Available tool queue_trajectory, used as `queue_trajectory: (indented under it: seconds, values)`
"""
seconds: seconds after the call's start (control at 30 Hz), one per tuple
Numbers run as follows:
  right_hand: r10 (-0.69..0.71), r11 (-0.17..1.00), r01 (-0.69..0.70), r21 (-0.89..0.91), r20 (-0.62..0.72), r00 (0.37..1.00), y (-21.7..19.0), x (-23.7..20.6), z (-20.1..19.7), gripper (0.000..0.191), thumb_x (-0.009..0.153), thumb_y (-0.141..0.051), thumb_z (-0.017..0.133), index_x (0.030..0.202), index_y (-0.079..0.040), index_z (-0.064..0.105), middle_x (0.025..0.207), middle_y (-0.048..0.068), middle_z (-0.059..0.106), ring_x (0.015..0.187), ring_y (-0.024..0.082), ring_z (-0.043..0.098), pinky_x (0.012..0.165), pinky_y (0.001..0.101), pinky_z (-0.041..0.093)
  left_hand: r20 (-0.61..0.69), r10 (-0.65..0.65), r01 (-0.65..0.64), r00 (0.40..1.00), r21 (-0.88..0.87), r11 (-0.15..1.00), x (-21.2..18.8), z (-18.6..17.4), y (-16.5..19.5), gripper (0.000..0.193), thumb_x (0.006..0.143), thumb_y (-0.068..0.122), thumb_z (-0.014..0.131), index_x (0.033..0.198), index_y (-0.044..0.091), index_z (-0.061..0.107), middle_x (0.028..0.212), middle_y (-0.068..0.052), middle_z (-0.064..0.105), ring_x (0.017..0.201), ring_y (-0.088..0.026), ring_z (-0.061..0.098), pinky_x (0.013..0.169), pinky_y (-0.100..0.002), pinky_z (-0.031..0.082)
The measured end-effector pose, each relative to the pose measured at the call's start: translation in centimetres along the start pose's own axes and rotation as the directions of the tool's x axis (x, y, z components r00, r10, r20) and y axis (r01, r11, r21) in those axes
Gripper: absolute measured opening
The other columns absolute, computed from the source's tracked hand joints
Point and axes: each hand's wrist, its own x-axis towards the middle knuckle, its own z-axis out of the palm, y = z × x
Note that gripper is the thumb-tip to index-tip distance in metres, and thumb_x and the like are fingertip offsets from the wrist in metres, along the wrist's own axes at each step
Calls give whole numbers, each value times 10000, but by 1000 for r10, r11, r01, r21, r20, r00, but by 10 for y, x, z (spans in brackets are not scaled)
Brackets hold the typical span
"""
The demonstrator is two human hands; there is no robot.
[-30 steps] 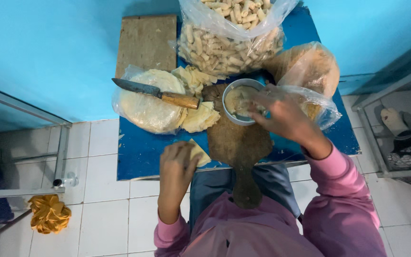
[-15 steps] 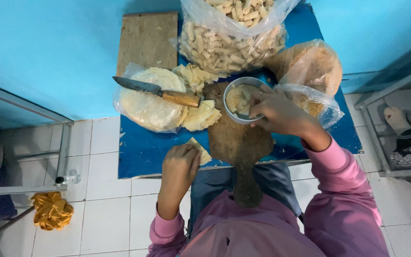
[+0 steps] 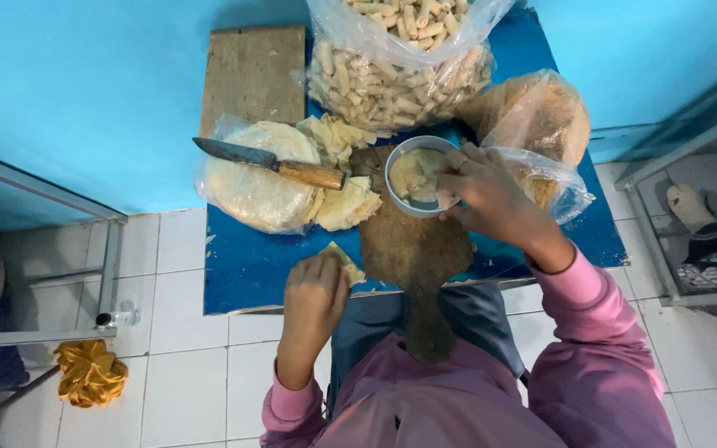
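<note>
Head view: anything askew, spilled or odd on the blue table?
The knife lies loose across the bagged stack of round wrappers, blade overhanging the edge. The wooden board sticks out past the table edge. Nothing spilled.

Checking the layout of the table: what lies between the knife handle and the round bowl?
In the head view, between the knife and the bowl, lies the dark top end of the wooden board, with pale wrapper pieces just below that gap.

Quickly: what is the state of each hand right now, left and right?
Left hand: closed on a pale wrapper piece at the blue table edge.
Right hand: fingers reach into the round bowl; whether it holds anything cannot be told.
</note>
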Motion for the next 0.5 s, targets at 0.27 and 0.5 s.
queue_trajectory:
  seconds: [0.27,0.5]
  values:
    - [-130,920,169,354,-131,983,-60,-24,39,356,824,-302,854,1066,-140,651,1129,74,686,1097,272,618,978,458,454,-41,-356,329,934,-293,898,-6,10,-24,94,974,133,658,956,41,649,778,-150,693,641,-269,688,572,-356,495]
    - [-317,861,257,439,68,946,-104,-7,86,426,907,-263,725,1231,-43,558,1255,126,636,1173,318,593,987,463,415,-156,-469,338,870,-503,795,-23,25,-61,78,998,35,592,1067,9,620,849,-75,681,732,-77,591,640,-261,486]
